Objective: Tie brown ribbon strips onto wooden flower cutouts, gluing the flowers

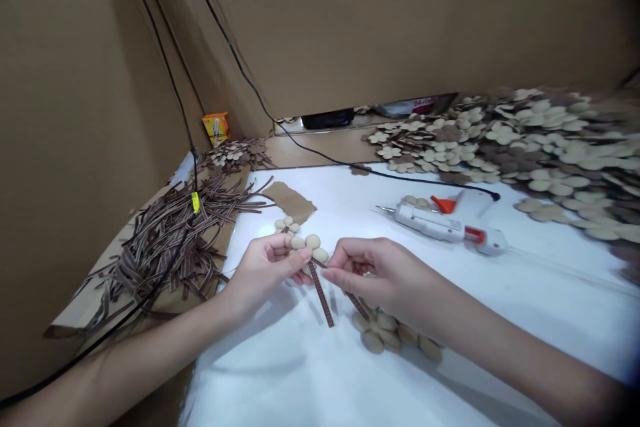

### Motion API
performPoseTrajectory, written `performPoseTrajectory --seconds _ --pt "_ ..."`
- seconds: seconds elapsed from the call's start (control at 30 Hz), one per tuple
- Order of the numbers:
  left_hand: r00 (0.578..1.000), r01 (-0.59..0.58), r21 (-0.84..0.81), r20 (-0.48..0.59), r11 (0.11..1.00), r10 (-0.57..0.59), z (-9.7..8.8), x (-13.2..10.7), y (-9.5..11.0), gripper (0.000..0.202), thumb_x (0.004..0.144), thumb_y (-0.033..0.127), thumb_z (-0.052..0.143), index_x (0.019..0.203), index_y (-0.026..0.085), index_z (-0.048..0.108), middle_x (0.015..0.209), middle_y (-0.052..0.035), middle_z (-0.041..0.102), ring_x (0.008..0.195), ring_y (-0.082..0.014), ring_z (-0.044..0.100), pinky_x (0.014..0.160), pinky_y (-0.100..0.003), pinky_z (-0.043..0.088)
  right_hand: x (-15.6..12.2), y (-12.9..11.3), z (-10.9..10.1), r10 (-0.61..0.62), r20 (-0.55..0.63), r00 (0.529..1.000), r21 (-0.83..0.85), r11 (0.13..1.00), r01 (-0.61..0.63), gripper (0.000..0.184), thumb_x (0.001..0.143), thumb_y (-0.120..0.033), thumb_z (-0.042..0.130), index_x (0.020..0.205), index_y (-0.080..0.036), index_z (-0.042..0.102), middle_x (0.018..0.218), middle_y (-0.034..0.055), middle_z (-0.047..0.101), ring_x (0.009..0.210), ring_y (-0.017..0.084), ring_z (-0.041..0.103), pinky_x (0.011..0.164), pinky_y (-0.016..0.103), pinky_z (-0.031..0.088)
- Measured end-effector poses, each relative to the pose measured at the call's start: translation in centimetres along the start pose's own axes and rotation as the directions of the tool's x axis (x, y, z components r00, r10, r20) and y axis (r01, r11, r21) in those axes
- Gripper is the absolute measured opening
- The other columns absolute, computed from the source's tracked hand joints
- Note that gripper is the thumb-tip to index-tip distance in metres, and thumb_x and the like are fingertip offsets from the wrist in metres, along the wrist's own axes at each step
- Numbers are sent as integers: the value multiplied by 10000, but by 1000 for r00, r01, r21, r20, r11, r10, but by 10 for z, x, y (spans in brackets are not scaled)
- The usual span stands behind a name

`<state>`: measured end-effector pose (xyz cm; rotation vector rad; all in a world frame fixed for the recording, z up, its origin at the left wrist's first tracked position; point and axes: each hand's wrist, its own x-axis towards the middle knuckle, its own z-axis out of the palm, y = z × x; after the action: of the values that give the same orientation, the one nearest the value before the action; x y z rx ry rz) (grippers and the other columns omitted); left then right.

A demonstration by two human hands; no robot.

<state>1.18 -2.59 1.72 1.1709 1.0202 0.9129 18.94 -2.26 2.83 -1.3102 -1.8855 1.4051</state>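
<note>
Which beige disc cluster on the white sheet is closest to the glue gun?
The small cluster right behind the glue gun; the others sit farther left and lower in view.

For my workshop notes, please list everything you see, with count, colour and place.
Brown striped ribbon strips: many, brown, at left.
Flat flower-shaped cutouts: many, beige, heaped far right.
Rounded beige cutouts: several, beige, on white sheet, front.
White hot glue gun: one, white and orange, on sheet, right.
Black power cord: one, black, across back.
Tan cardboard scrap: one, tan, on sheet.
Yellow-orange box: one, yellow-orange, back left corner.
Left hand: holds a beige flower cutout.
Right hand: pinches a brown ribbon strip.
</note>
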Motion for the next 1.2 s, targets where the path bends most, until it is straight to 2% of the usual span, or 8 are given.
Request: performPoseTrajectory --seconds 0.2,0.57,0.73,0.83,0.9,1.07,1.2 --pt "1000 -2 -29 2 1000 2 0 -1 1 140 747 252 657 703 120 636 617 1 619 550 -81 571 561 -186 457 -1 -1 -5 14 34 999 60 998 -16 199 768 -331 543 635 -187 513 508 -56 426 476 82 354 442 205 262" --pt "998 -35 -4 -54 999 34 5 -3 0 170 704 285 690 708 119 658 619 1 623 550 -88 557 561 -202 465 -2 -5 -9 -28 -34 999 -105 994 25 209 749 -337 543 602 -191 520 533 -30 485 510 102 401 466 224 299" --pt "992 -83 66 -88 994 89 5 -5 2 193 708 313 682 687 126 635 624 1 619 567 -103 560 582 -226 477 -1 -2 -7 16 21 1000 39 999 -16 230 746 -382 553 627 -188 519 525 -37 461 475 93 401 434 216 295" --pt "993 -55 42 -97 998 59 4 -3 -1 214 696 332 690 700 128 625 673 -3 621 587 -107 570 603 -240 493 2 5 -2 37 71 997 104 994 -44 238 743 -392 559 638 -183 514 524 -37 446 462 86 392 418 210 291" --pt "995 -27 14 -92 1000 28 4 -2 -3 220 692 337 692 718 129 627 709 -7 626 614 -108 579 614 -238 497 4 9 1 24 80 997 92 995 -31 230 750 -389 554 656 -180 528 557 -24 478 493 94 425 443 214 330" --pt "997 -3 -18 -72 1000 2 4 -1 -5 240 700 332 692 799 117 654 754 -34 648 656 -115 587 626 -227 487 2 8 3 -25 -2 1000 -38 999 25 207 783 -401 542 821 -201 582 706 8 589 669 146 534 604 249 424" --pt "999 40 -8 -33 999 -41 2 -2 -6 262 711 350 682 810 109 652 751 -50 647 653 -120 595 623 -231 488 0 6 5 -38 -8 999 -23 999 38 235 816 -409 492 734 -201 565 665 2 574 650 148 543 554 238 419"
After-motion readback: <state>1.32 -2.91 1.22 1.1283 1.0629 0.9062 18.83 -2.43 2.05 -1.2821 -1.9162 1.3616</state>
